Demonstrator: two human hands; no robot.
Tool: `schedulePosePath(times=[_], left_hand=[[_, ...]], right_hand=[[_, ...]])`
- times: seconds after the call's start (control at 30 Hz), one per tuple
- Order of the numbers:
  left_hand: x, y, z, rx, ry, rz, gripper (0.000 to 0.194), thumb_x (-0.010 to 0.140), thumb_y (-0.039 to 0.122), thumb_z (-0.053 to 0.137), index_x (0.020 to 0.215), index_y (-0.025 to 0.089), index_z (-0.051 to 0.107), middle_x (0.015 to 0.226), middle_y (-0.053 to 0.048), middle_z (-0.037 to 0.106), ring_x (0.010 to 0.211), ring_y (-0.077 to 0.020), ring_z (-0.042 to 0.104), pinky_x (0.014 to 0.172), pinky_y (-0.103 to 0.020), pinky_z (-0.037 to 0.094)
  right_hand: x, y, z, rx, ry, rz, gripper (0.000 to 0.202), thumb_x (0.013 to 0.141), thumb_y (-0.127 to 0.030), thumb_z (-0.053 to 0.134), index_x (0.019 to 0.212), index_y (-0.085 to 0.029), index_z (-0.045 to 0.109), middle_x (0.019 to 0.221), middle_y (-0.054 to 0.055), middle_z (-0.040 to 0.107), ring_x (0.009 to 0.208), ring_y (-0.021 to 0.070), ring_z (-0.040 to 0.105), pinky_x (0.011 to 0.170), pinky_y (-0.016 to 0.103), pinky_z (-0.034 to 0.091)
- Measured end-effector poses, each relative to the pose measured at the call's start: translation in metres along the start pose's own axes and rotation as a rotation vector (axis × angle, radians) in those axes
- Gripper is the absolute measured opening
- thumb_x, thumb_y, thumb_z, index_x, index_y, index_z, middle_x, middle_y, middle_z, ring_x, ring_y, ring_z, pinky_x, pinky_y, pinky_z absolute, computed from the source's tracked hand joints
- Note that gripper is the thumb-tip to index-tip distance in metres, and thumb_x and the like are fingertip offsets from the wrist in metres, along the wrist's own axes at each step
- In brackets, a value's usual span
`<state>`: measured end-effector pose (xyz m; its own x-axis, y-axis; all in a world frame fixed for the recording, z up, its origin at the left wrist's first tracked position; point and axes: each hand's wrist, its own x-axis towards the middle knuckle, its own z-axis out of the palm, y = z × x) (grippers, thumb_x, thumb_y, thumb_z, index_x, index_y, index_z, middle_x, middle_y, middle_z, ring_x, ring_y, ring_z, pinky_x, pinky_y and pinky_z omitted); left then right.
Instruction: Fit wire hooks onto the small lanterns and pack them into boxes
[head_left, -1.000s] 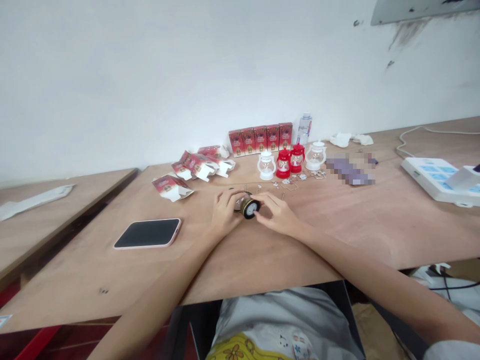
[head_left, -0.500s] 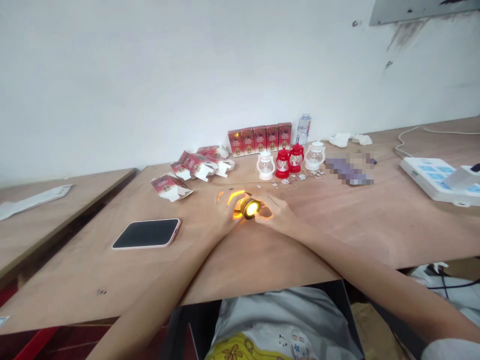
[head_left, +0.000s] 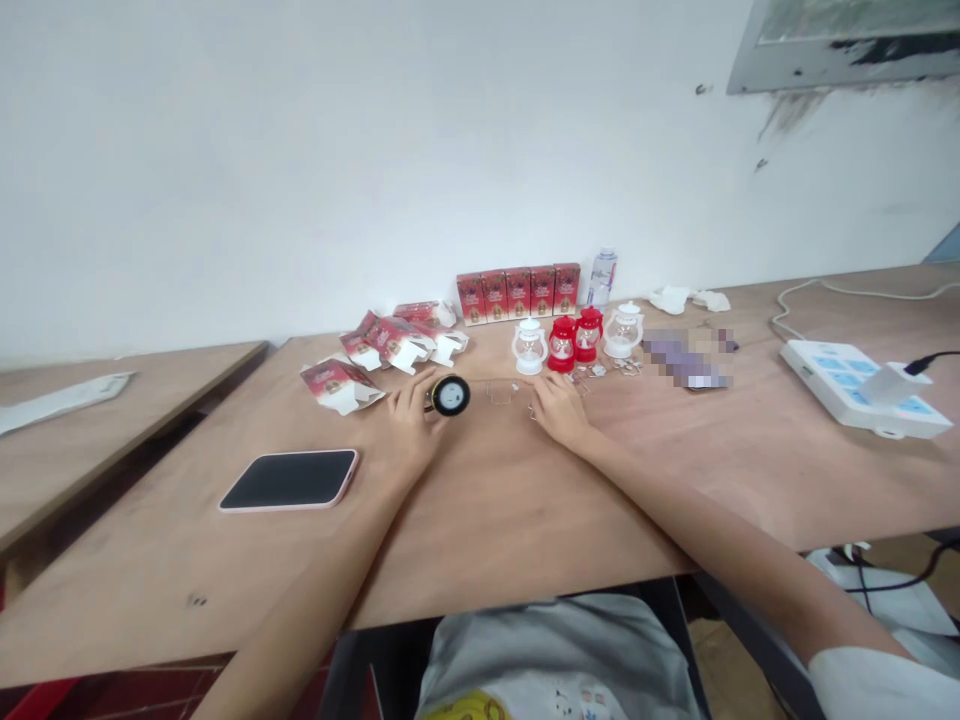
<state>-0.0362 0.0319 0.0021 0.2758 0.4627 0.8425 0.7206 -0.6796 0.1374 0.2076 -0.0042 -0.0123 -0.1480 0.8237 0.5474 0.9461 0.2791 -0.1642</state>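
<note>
- Holding the small black lantern (head_left: 448, 396) in my left hand (head_left: 412, 415), I had my fingers wrapped round its body from the left, closed on it just above the wooden table (head_left: 525, 500).
- It lay on its side in that grip: its long axis ran roughly away from me and towards me, and the round pale base faced back at the camera, ringed in black with a thin gold edge.
- Its top end pointed away, towards the wall, and was hidden behind the base and my fingers.
- It sat between my two hands, a little left of the middle of the table, near the opened red boxes (head_left: 397, 345) and well apart from the phone (head_left: 289, 479) lying face down to the left.
- My right hand (head_left: 559, 410) rested palm down on the table to the right of the lantern, not touching it, fingers loosely spread and reaching among small clear and metal parts (head_left: 506, 392); whether the fingertips pinched one I could not tell.
- Beyond my hands stood two white lanterns (head_left: 530, 346) and two red lanterns (head_left: 575, 340), upright in a short row.
- Behind them a row of closed red boxes (head_left: 519, 292) stood against the wall, with a small bottle (head_left: 602, 277) just beside it.
- Far to the right lay a white power strip (head_left: 862, 400).
</note>
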Motion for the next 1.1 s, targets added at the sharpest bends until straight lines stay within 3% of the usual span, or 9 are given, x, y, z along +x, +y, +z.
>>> schedulePosePath(times=[0.23, 0.43, 0.63, 0.73, 0.97, 1.1], left_hand=[[-0.004, 0.003, -0.003, 0.032, -0.051, 0.05, 0.038, 0.078, 0.021, 0.058, 0.115, 0.021, 0.051, 0.12, -0.011, 0.061, 0.107, -0.0242, 0.058, 0.09, -0.037, 0.036], [-0.002, 0.006, -0.005, 0.032, -0.063, 0.047, 0.037, 0.078, 0.023, 0.06, 0.114, 0.022, 0.053, 0.12, -0.011, 0.061, 0.106, -0.0247, 0.059, 0.091, -0.039, 0.034], [-0.003, 0.003, -0.008, 0.038, -0.072, 0.015, 0.037, 0.078, 0.025, 0.06, 0.115, 0.022, 0.053, 0.12, -0.011, 0.061, 0.107, -0.0247, 0.058, 0.091, -0.039, 0.034], [-0.003, 0.001, -0.008, 0.034, -0.079, 0.016, 0.038, 0.079, 0.025, 0.06, 0.116, 0.022, 0.052, 0.12, -0.011, 0.061, 0.107, -0.025, 0.057, 0.09, -0.039, 0.034], [-0.003, 0.004, -0.006, 0.033, -0.094, 0.067, 0.038, 0.078, 0.025, 0.061, 0.115, 0.022, 0.053, 0.119, -0.011, 0.062, 0.106, -0.0247, 0.058, 0.091, -0.039, 0.033], [-0.002, 0.005, -0.007, 0.026, -0.105, 0.074, 0.038, 0.078, 0.024, 0.061, 0.115, 0.021, 0.053, 0.119, -0.011, 0.062, 0.106, -0.0244, 0.058, 0.09, -0.039, 0.033]], right_hand=[[0.042, 0.006, 0.015, -0.073, -0.174, -0.012, 0.041, 0.083, -0.013, 0.045, 0.123, -0.008, 0.052, 0.1, 0.019, 0.066, 0.109, 0.0299, 0.051, 0.09, 0.042, 0.036], [0.055, 0.007, 0.012, -0.122, -0.302, -0.092, 0.046, 0.081, -0.012, 0.047, 0.127, -0.012, 0.048, 0.111, 0.016, 0.064, 0.112, 0.0264, 0.052, 0.093, 0.038, 0.035], [0.063, 0.006, 0.006, -0.18, -0.436, -0.19, 0.055, 0.078, -0.002, 0.042, 0.132, -0.015, 0.045, 0.098, 0.015, 0.068, 0.089, 0.0245, 0.063, 0.071, 0.03, 0.043], [0.065, 0.006, 0.005, -0.199, -0.492, -0.25, 0.056, 0.076, 0.002, 0.042, 0.128, -0.016, 0.049, 0.096, 0.014, 0.068, 0.087, 0.0234, 0.064, 0.067, 0.027, 0.041], [0.071, 0.01, 0.008, -0.189, -0.534, -0.341, 0.046, 0.082, -0.001, 0.04, 0.125, -0.012, 0.051, 0.097, 0.015, 0.068, 0.09, 0.0222, 0.063, 0.07, 0.027, 0.042], [0.074, 0.012, 0.007, -0.153, -0.518, -0.346, 0.047, 0.079, 0.001, 0.04, 0.122, -0.012, 0.053, 0.102, 0.013, 0.067, 0.093, 0.0211, 0.062, 0.073, 0.027, 0.043]])
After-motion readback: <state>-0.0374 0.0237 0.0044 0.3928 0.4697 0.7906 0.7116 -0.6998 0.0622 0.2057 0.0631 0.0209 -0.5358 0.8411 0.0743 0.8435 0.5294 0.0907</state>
